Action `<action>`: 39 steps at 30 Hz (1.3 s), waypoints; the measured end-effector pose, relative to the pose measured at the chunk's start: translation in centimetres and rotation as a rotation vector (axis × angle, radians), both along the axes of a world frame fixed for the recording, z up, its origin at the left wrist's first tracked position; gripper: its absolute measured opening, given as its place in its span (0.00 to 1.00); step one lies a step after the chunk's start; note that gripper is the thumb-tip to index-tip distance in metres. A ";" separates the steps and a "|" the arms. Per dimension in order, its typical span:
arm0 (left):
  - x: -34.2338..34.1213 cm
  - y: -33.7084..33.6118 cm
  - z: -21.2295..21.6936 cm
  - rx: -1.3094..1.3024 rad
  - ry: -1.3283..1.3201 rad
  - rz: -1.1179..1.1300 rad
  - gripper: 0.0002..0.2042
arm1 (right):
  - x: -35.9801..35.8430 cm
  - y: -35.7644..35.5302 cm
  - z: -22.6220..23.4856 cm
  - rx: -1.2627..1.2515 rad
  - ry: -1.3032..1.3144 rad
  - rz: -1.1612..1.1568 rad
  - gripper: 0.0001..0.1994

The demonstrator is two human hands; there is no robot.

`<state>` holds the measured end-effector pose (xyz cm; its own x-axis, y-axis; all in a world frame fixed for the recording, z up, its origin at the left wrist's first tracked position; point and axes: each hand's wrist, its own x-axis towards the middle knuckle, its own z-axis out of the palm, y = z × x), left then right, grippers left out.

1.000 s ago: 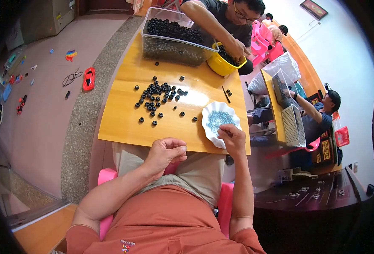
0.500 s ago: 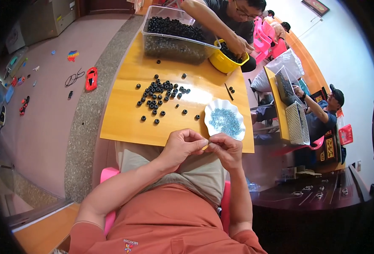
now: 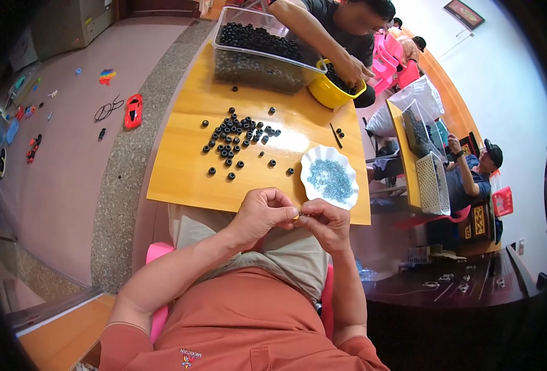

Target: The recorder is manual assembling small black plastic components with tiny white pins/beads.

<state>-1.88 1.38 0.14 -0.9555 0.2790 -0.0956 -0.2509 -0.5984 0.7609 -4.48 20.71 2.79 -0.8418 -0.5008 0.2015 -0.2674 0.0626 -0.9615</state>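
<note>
My left hand (image 3: 265, 210) and my right hand (image 3: 325, 224) meet fingertip to fingertip just off the table's near edge, above my lap. Both are closed in a pinch. Something tiny sits between the fingertips, too small and too covered to name. Just beyond my right hand lies a white scalloped plate (image 3: 350, 162) holding many small pale-blue glassy beads (image 3: 329, 179). To the left of it, black round beads with holes (image 3: 231, 131) are scattered over the wooden table (image 3: 180, 179). A thin dark stick (image 3: 336, 135) rests beyond the plate.
At the table's far side stand a clear plastic bin (image 3: 258, 73) of black beads and a yellow basin (image 3: 329, 96), where a co-worker's hand (image 3: 351, 73) reaches in. Another person works at a table on the right, beside a white perforated basket (image 3: 433, 185). A red toy car (image 3: 133, 111) lies on the floor.
My hands stay pinched together and have shifted slightly left, the right fingers turning a little. At the right-hand table, the other person's hand has risen. The co-worker opposite still reaches into the basin.
</note>
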 end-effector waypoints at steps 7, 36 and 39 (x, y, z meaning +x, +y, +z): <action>0.3 0.1 0.1 -0.001 -0.013 0.060 0.06 | 0.6 -0.8 0.0 -0.057 -0.129 -0.066 0.03; 1.1 0.4 0.7 -0.186 0.144 0.205 0.05 | 0.6 -0.9 -0.8 -0.103 -0.447 -0.096 0.09; 1.0 0.5 0.7 -0.229 0.166 0.241 0.03 | 0.9 -1.3 -0.3 -0.050 -0.401 -0.126 0.08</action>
